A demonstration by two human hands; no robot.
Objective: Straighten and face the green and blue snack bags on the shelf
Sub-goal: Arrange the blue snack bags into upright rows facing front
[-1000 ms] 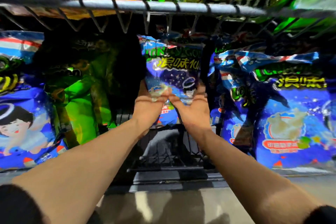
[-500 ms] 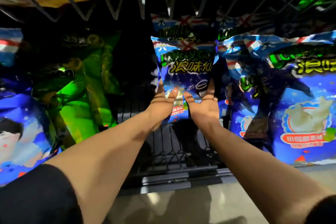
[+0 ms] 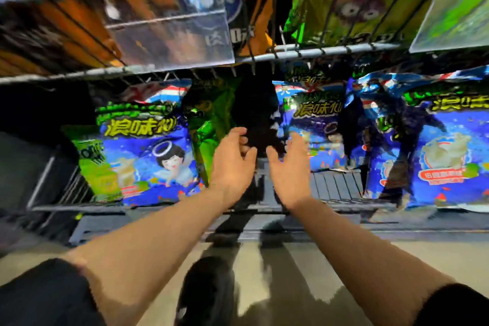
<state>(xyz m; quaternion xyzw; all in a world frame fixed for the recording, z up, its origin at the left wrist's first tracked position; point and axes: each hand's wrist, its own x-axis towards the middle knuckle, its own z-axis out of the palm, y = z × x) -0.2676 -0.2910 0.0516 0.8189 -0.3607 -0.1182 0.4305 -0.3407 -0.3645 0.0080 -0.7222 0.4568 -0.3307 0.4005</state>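
Blue snack bags stand on the lower wire shelf (image 3: 336,190): one with an angel figure (image 3: 150,156) at the left, one in the middle (image 3: 315,130) set back, and one at the right (image 3: 444,151). A green bag (image 3: 211,124) stands crumpled between the left and middle bags. My left hand (image 3: 232,164) and my right hand (image 3: 288,169) hover side by side in front of the dark gap between the green bag and the middle blue bag. Both hands hold nothing, with fingers loosely curled and apart.
An upper wire shelf (image 3: 317,51) carries orange bags (image 3: 66,32) at the left and green bags (image 3: 357,5) at the right, with clear price-tag holders (image 3: 169,37) hanging off its front rail. A smaller green bag (image 3: 92,164) stands at the far left. Pale floor lies below.
Both hands have let go of the middle blue bag and pulled back a little to its left. My view has swung left and up, so the upper shelf shows.
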